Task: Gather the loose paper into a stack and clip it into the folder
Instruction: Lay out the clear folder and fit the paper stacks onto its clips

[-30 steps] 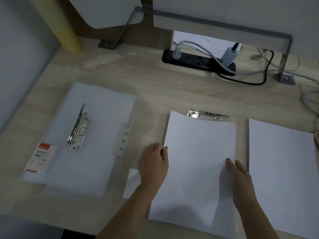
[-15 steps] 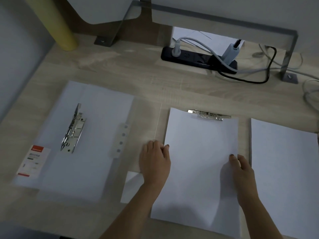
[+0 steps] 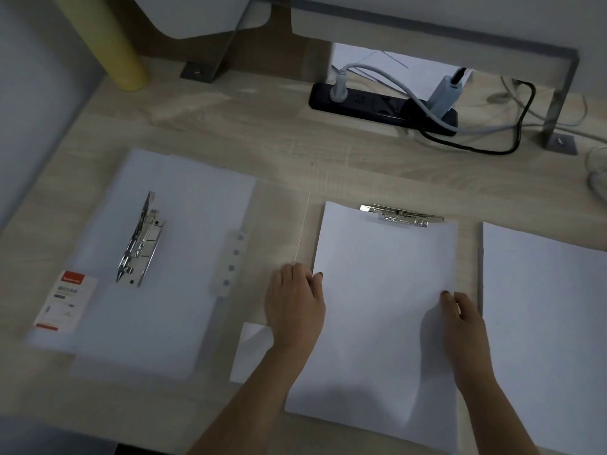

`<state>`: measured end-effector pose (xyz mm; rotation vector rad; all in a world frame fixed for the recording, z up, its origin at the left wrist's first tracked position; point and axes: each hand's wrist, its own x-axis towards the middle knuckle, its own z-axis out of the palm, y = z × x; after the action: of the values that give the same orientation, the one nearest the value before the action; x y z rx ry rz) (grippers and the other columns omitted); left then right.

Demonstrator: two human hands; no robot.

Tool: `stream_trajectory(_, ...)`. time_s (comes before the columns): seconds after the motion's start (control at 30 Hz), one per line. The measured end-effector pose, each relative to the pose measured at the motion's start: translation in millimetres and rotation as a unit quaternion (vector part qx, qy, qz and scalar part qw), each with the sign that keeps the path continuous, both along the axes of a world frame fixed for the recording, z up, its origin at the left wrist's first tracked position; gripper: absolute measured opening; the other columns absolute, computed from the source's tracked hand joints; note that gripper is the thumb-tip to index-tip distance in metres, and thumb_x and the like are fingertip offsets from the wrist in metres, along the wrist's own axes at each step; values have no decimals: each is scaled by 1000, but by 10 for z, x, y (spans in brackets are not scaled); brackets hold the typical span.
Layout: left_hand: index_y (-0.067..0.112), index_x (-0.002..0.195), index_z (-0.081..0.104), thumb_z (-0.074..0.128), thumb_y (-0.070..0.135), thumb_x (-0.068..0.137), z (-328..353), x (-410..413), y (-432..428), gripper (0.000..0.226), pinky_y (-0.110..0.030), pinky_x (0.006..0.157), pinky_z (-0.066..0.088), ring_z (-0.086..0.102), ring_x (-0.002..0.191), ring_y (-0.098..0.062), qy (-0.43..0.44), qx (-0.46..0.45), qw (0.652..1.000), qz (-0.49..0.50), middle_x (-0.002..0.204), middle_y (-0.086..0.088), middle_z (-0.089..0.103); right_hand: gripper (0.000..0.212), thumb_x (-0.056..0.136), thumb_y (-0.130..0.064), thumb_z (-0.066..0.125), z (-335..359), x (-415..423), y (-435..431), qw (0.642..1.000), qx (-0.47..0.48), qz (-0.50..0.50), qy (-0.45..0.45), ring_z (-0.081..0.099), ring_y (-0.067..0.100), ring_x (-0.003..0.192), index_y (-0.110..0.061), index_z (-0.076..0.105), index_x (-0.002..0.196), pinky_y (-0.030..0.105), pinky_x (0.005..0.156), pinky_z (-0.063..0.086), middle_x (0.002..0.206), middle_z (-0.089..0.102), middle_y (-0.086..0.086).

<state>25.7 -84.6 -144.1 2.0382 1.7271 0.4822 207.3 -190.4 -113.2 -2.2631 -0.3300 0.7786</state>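
A white paper stack (image 3: pixel 381 307) lies on the right half of an open transparent folder (image 3: pixel 282 224), its top edge at the folder's silver top clip (image 3: pixel 402 215). My left hand (image 3: pixel 294 307) lies palm down at the stack's left edge, one fingertip touching the paper. My right hand (image 3: pixel 461 311) grips the right edge, thumb on top. The folder's left half holds a white sheet (image 3: pixel 184 257) with a raised silver lever clip (image 3: pixel 139 239) on it. A further loose sheet (image 3: pixel 545 323) lies to the right.
The wooden desk (image 3: pixel 262 133) carries a black power strip (image 3: pixel 377 106) with plugs and cables at the back. A yellow post (image 3: pixel 108 37) stands at the back left, a metal bracket (image 3: pixel 558 139) at the back right. A red-and-white label (image 3: pixel 65 302) sits on the folder's left corner.
The paper stack has slid a little up the folder, so its top edge now meets the top clip. Both hands stayed on its side edges.
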Motion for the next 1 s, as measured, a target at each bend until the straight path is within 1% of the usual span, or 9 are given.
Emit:
stream_trajectory(0.2, 12, 73, 52, 69, 23, 81, -13, 19, -13, 22, -29, 50, 44, 51, 60, -18, 21, 22, 1000, -1, 67, -4, 58, 32, 98, -26, 40, 7, -7, 37, 999, -32, 7, -40, 46, 27, 74, 3, 50, 92, 34, 61, 34, 83, 52, 19)
stream_trajectory(0.3, 12, 106, 59, 66, 14, 80, -76, 35, -17, 27, -32, 68, 53, 63, 87, -25, 49, 69, 996, -32, 101, -7, 66, 32, 98, -28, 39, 33, -51, 84, 994, -75, 16, -74, 54, 37, 94, 1, 51, 107, 39, 81, 38, 98, 57, 20)
stream_trajectory(0.43, 17, 134, 48, 29, 2, 79, -182, 29, 5, 59, -32, 100, 46, 33, 135, -23, 82, 105, 967, -217, 143, -4, 47, 39, 95, -33, 45, 24, -157, 148, 978, -149, 9, -146, 55, 41, 103, -1, 47, 116, 45, 84, 42, 112, 59, 23)
stream_trajectory(0.53, 15, 142, 36, 23, 24, 97, -177, -2, -20, 49, -35, 114, 29, 20, 144, -23, 85, 73, 964, -241, 153, -4, 31, 42, 89, -25, 59, 52, -152, 154, 962, -147, 44, -227, 49, 44, 105, 7, 49, 115, 47, 85, 39, 114, 53, 30)
stream_trajectory(0.6, 14, 145, 30, 22, 40, 98, -140, -6, -31, 54, -37, 117, 22, 16, 145, -23, 97, 58, 961, -250, 155, -5, 25, 47, 86, -22, 63, 116, -31, 228, 955, -123, 88, -254, 45, 44, 111, 6, 49, 122, 44, 91, 35, 122, 49, 31)
stream_trajectory(0.7, 13, 147, 25, 25, 43, 97, -161, -14, -35, 58, -37, 117, 17, 11, 146, -23, 113, 55, 958, -258, 156, -5, 20, 49, 90, -22, 57, 262, 162, 542, 994, 9, 47, -99, 47, 23, 119, -5, 43, 134, 31, 94, 37, 133, 45, 9)
stream_trajectory(0.8, 13, 147, 24, 27, 43, 97, -168, -24, -35, 58, -37, 117, 17, 10, 146, -22, 114, 50, 958, -258, 157, -4, 18, 31, 85, -20, 58, 393, 269, 877, 988, 128, -47, 69, 47, 7, 90, -8, 56, 114, 20, 82, 34, 94, 51, -8)
stream_trajectory(0.87, 13, 147, 25, 28, 42, 97, -159, -25, -39, 58, -38, 117, 19, 10, 146, -22, 113, 49, 958, -258, 157, -4, 19, 35, 90, -13, 50, 404, 295, 984, 983, 153, -66, 75, 44, 4, 89, -1, 50, 123, 14, 80, 32, 90, 50, -9)
stream_trajectory(1.0, 13, 146, 28, 29, 41, 97, -141, -18, -32, 57, -38, 116, 22, 13, 146, -21, 108, 48, 959, -257, 156, -4, 21, 47, 93, -5, 41, 379, 143, 1069, 986, 164, -22, -4, 47, 2, 112, -14, 40, 139, 2, 82, 36, 129, 52, -4)
